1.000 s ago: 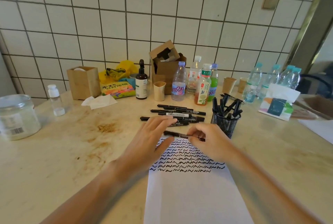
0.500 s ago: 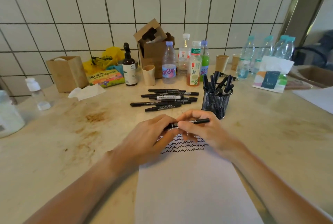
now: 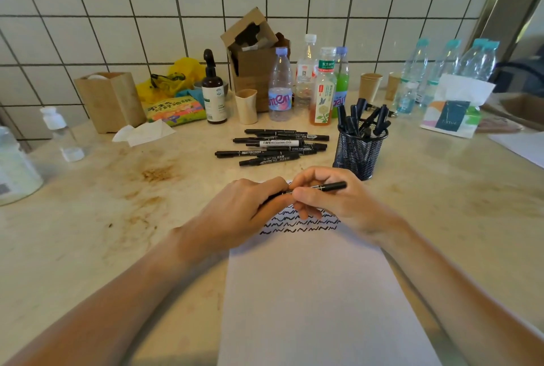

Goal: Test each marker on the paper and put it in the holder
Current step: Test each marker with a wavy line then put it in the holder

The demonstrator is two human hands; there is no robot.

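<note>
A black marker [image 3: 329, 187] lies level between both hands above the white paper [image 3: 318, 292], which bears rows of black squiggles near its far end. My right hand [image 3: 332, 203] pinches the marker's middle, its right end sticking out. My left hand [image 3: 244, 212] grips the marker's left end, which is hidden under the fingers. Beyond the paper lie several black markers [image 3: 273, 146] in a loose pile. The black mesh holder [image 3: 359, 153], with several markers standing in it, sits just beyond my right hand.
Bottles [image 3: 306, 83], paper cups [image 3: 371, 85], a brown pump bottle [image 3: 213, 94], cardboard boxes [image 3: 109, 100] and a snack bag [image 3: 173, 109] line the tiled wall. A tissue pack [image 3: 453, 112] sits at right, a plastic jar [image 3: 14, 168] at left. Brown stains mark the tabletop.
The marker was lifted off the table and both hands closed round it above the paper. The camera tilted down, so everything sits higher in view.
</note>
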